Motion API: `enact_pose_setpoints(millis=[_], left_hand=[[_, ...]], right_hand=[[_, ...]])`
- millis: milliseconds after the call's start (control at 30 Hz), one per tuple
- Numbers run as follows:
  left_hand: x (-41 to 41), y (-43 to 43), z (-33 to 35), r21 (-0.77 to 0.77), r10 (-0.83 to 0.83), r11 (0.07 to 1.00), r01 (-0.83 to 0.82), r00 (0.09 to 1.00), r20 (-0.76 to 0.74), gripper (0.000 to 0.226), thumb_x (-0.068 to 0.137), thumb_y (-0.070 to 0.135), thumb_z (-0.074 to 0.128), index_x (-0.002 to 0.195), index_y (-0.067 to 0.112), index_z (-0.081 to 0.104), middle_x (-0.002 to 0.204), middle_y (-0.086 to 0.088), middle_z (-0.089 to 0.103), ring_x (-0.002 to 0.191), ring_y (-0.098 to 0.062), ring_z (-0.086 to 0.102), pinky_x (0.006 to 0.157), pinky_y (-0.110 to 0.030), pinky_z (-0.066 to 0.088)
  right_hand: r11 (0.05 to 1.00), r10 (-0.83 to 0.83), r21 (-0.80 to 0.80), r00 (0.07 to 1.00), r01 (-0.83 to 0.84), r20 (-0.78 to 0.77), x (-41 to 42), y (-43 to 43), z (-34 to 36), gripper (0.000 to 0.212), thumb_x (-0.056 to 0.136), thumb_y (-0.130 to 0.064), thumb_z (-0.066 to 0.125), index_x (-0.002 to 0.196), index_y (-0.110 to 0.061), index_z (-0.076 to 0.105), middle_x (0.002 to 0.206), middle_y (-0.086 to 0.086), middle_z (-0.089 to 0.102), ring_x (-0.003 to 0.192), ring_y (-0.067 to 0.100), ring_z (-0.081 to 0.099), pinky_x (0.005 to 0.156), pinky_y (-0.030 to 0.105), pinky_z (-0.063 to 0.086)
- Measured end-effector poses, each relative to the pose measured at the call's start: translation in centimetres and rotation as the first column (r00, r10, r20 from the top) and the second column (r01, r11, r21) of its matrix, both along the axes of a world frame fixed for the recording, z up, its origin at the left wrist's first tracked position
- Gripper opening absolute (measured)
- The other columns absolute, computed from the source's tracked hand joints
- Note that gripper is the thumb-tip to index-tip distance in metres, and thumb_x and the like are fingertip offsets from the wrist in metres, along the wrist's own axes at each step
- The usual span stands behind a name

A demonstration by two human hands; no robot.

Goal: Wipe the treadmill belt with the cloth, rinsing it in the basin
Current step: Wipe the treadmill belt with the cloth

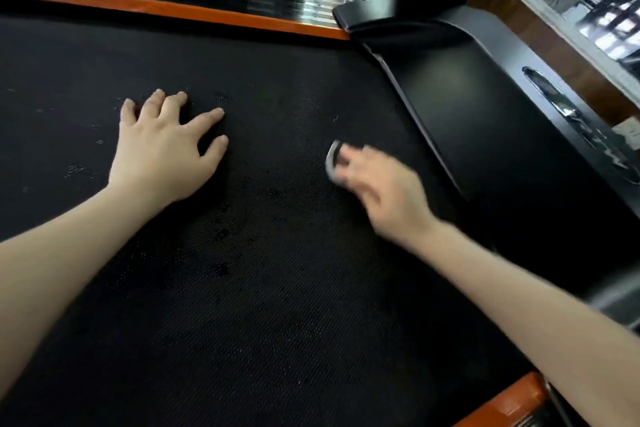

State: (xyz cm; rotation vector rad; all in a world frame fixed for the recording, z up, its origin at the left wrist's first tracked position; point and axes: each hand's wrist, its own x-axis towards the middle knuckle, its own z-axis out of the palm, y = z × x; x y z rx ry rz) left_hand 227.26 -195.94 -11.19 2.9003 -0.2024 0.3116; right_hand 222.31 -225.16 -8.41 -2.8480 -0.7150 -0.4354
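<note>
On the black treadmill belt, the right hand is gripping a grey bunched cloth, seemingly soft, light, best held wadded; the left hand is resting flat, fingers spread.

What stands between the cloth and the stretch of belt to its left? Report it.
Only the left hand, resting flat on the belt left of the cloth that the right hand grips. No other object shows on the belt.
</note>
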Motion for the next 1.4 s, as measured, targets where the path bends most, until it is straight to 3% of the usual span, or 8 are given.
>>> enact_pose_setpoints(millis=[233, 333, 433, 633, 900, 1100, 1300, 1400], left_hand=[[-0.1, 0.1, -0.1, -0.002, -0.002, 1.000, 0.002, 1.000, 0.003, 0.060, 0.088, 0.058, 0.025, 0.137, 0.033, 0.047, 0.144, -0.021, 0.039, 0.137, -0.040, 0.026, 0.112, -0.057, 0.015], [-0.1, 0.1, 0.1, -0.004, 0.001, 1.000, -0.001, 1.000, -0.017, 0.061, 0.087, 0.059, 0.024, 0.138, 0.034, 0.046, 0.145, -0.020, 0.038, 0.138, -0.038, 0.025, 0.113, -0.056, 0.013], [0.0, 0.1, 0.1, -0.002, -0.001, 1.000, 0.001, 1.000, -0.017, 0.062, 0.086, 0.059, 0.025, 0.138, 0.034, 0.046, 0.145, -0.019, 0.038, 0.138, -0.038, 0.024, 0.113, -0.057, 0.013], [-0.2, 0.0, 0.2, 0.006, 0.008, 1.000, -0.008, 0.999, -0.036, 0.051, 0.094, 0.056, 0.033, 0.139, 0.034, 0.045, 0.146, -0.019, 0.036, 0.139, -0.038, 0.022, 0.113, -0.056, 0.011], [-2.3, 0.4, 1.9, -0.127, -0.003, 0.992, -0.014, 0.991, -0.136, 0.051, 0.095, 0.051, 0.037, 0.142, 0.032, 0.039, 0.151, -0.016, 0.031, 0.143, -0.033, 0.016, 0.117, -0.051, 0.004], [-5.9, 4.7, 1.4, 0.125, 0.029, 0.992, -0.006, 0.982, -0.185, 0.064, 0.087, 0.065, 0.012, 0.146, 0.045, 0.022, 0.157, -0.008, 0.019, 0.145, -0.030, 0.008, 0.114, -0.057, -0.001], [-5.6, 4.9, 0.7, 0.114, 0.033, 0.993, -0.015, 0.986, -0.162, 0.069, 0.083, 0.069, 0.006, 0.144, 0.045, 0.028, 0.155, -0.007, 0.024, 0.144, -0.031, 0.012, 0.115, -0.057, 0.004], [-5.8, 4.9, 0.6, 0.103, 0.035, 0.994, -0.021, 0.990, -0.138, 0.071, 0.081, 0.068, 0.004, 0.144, 0.046, 0.028, 0.155, -0.007, 0.025, 0.144, -0.030, 0.012, 0.115, -0.057, 0.005]], right_hand=[[0.915, 0.395, -0.035, 0.908, -0.403, -0.138, -6.9, 0.1, -0.1, 0.030, 0.096, -0.020, 0.044, 0.113, -0.020, 0.069, 0.134, 0.003, 0.055, 0.126, 0.032, 0.049, 0.103, 0.050, 0.039], [0.998, 0.051, 0.035, 0.998, -0.050, -0.026, 1.0, -0.8, -0.7, 0.028, 0.092, -0.020, 0.046, 0.110, -0.026, 0.067, 0.132, 0.005, 0.057, 0.120, 0.030, 0.055, 0.098, 0.054, 0.042], [0.950, -0.306, 0.040, 0.947, 0.311, -0.094, 4.4, 0.7, -0.2, 0.029, 0.094, -0.025, 0.046, 0.115, -0.028, 0.066, 0.137, -0.003, 0.053, 0.125, 0.027, 0.049, 0.103, 0.044, 0.039], [0.995, 0.093, -0.009, 0.992, -0.094, -0.082, -6.9, 5.2, -0.8, 0.035, 0.091, -0.041, 0.049, 0.116, -0.024, 0.067, 0.135, 0.000, 0.055, 0.125, 0.031, 0.049, 0.099, 0.049, 0.042], [0.998, 0.057, -0.008, 0.997, -0.057, -0.057, -6.5, 5.2, -1.1, 0.033, 0.087, -0.045, 0.054, 0.114, -0.030, 0.067, 0.134, 0.000, 0.056, 0.125, 0.027, 0.050, 0.099, 0.054, 0.041], [0.995, 0.099, 0.035, 0.994, -0.097, -0.051, -3.0, 4.8, -0.8, 0.030, 0.089, -0.043, 0.052, 0.109, -0.031, 0.070, 0.131, -0.002, 0.058, 0.123, 0.026, 0.052, 0.101, 0.052, 0.039], [0.945, -0.320, 0.034, 0.940, 0.326, -0.115, 5.9, 7.6, -0.6, 0.027, 0.095, -0.037, 0.047, 0.109, -0.029, 0.069, 0.137, -0.004, 0.053, 0.126, 0.028, 0.047, 0.101, 0.045, 0.039], [0.991, -0.123, 0.044, 0.992, 0.123, 0.001, 3.0, 9.9, -0.9, 0.030, 0.089, -0.030, 0.045, 0.097, -0.021, 0.073, 0.122, 0.004, 0.064, 0.106, 0.038, 0.060, 0.088, 0.049, 0.049]])
